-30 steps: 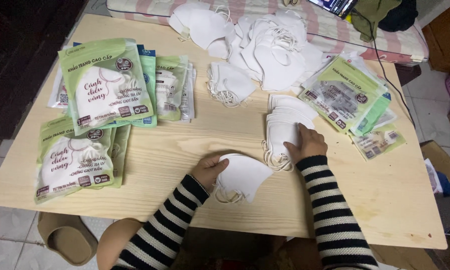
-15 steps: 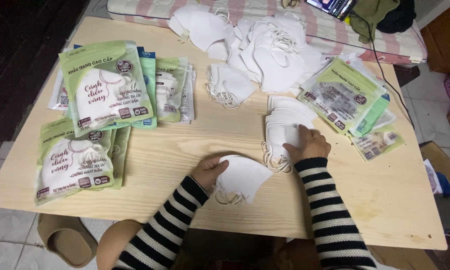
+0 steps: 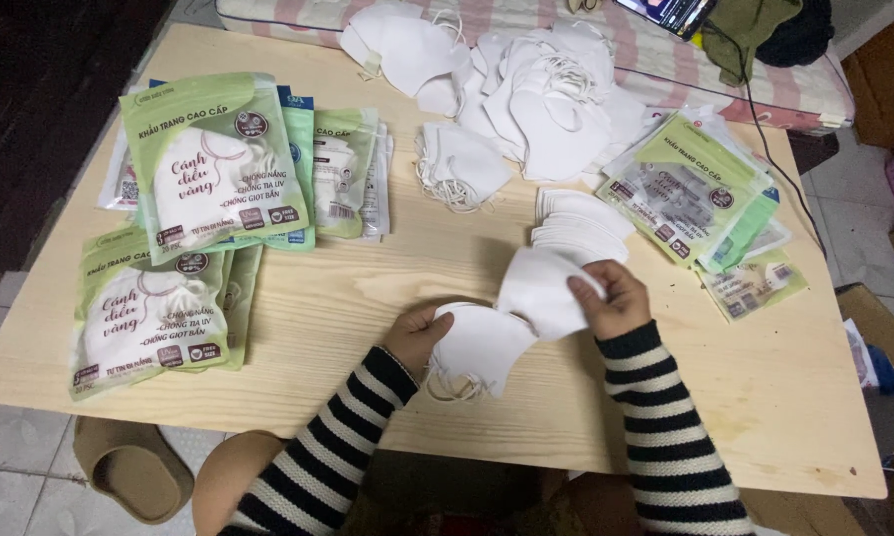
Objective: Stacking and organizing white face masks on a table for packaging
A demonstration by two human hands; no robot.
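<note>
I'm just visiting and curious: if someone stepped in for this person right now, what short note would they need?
Left hand: rests on a small pile of white masks near the front edge of the wooden table.
Right hand: holds one folded white mask, lifted just over that pile.
Supply: a neat stack of masks behind the right hand; a loose heap at the far edge.
Done: filled green packets lie at the left.
Left: flat green pouches at the right, apparently empty, and many loose masks.
</note>
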